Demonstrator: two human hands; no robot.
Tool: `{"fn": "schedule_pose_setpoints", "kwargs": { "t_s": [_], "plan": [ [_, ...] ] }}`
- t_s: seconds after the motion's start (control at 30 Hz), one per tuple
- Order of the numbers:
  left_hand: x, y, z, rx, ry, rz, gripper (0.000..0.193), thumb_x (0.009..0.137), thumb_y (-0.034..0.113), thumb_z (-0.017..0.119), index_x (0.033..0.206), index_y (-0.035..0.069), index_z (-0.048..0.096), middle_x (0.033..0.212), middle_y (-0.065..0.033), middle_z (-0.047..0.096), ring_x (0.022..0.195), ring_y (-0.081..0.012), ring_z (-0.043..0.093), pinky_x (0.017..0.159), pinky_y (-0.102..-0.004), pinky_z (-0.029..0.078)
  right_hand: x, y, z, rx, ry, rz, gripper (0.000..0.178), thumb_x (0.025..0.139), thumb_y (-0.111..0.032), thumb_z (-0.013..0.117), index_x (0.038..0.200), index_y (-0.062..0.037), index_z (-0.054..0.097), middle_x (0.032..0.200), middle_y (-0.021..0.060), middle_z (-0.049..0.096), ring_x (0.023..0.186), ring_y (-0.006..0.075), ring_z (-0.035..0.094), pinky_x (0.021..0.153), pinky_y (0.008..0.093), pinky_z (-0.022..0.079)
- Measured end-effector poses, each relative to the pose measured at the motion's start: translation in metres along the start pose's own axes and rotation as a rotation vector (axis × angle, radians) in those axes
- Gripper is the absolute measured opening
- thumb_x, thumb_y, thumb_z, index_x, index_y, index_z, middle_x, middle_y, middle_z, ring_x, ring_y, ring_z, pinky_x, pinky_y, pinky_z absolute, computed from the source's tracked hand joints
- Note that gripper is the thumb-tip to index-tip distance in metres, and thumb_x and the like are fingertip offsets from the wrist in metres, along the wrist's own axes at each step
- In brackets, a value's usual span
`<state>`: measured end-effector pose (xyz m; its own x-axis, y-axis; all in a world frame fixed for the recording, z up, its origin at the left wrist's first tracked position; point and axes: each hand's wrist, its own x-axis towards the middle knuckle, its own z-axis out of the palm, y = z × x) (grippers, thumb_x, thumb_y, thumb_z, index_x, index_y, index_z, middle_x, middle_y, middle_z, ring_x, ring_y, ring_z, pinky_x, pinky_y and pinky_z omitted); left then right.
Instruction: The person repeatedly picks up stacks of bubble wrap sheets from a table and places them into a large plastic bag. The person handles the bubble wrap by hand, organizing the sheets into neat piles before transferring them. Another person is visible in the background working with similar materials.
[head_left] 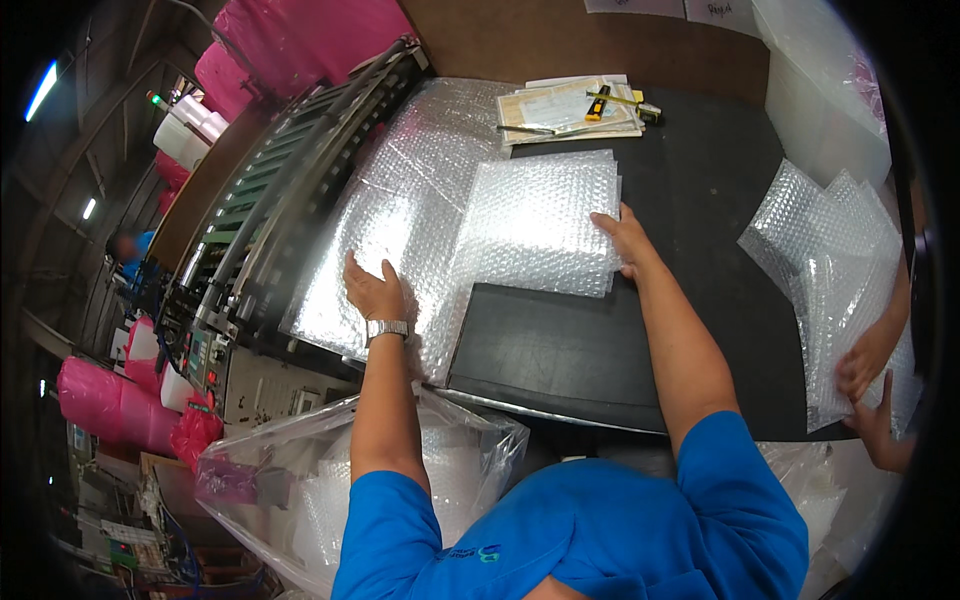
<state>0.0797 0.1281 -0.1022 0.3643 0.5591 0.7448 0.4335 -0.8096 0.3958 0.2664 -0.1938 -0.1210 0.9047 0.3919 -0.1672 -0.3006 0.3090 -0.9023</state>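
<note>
Far L on my feed: pink plastic-wrapped rolls (120,405), then the roller machine (255,190) w/ its control panel (207,358) at the near end. Below that, a clear plastic bag (262,452) w/ bubble wrap inside.

Next, my L hand (375,290): forearm runs nearly straight up from the blue sleeve, metal-band wristwatch (386,328) on the wrist, back of hand up, fingers loosely spread & pointing away, thumb out to the R. It's open, gripping nothing, over the long bubble-wrap sheet (415,170); can't tell if the palm touches. Sheet lies btwn the machine & the bare part of the black tabletop (560,345).

Mid-table: bubble-wrap stack (540,220), approx square, its L side meeting the sheet, R edges slightly uneven. Beyond it, papers (540,108) w/ a yellow-and-black cutter knife (598,103) on top.

My R hand (622,240) is at the stack's R edge, forearm slanting up & to the L, elbow out. It's closed on that edge, digits reaching over the top face; underside's hidden.

Far R: more bubble-wrap pcs (825,250), overlapping at angles, w/ a co-worker's hands (868,368) at their near end; can't tell their grip.
</note>
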Motion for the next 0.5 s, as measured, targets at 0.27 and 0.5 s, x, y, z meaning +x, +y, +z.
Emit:
{"fn": "schedule_pose_setpoints", "kwargs": {
  "t_s": [0.27, 0.5],
  "plan": [
    [-0.0029, 0.0073, -0.0032, -0.035, 0.087, -0.053, 0.066, 0.073, 0.02, 0.059, 0.129, 0.004, 0.028, 0.124, -0.0182, 0.035, 0.115, -0.034, 0.036, 0.095, -0.0449, 0.03, 0.0038, 0.0036, -0.0018, 0.006, -0.019, -0.02, 0.067, 0.077, -0.012, 0.063, 0.129, 0.0005, 0.022, 0.111, 0.0192, 0.049, 0.093, 0.0258, 0.055, 0.073, 0.0387, 0.05],
    [-0.0036, 0.0083, -0.0043, -0.035, 0.09, -0.086, 0.066, 0.073, 0.019, 0.059, 0.129, 0.004, 0.027, 0.123, -0.0173, 0.032, 0.114, -0.0337, 0.035, 0.096, -0.0451, 0.03, 0.0013, 0.0027, -0.0008, 0.003, 0.007, -0.021, 0.067, 0.077, -0.012, 0.062, 0.129, 0.0012, 0.022, 0.11, 0.0193, 0.049, 0.092, 0.0253, 0.056, 0.071, 0.0379, 0.05]
  ]
}}
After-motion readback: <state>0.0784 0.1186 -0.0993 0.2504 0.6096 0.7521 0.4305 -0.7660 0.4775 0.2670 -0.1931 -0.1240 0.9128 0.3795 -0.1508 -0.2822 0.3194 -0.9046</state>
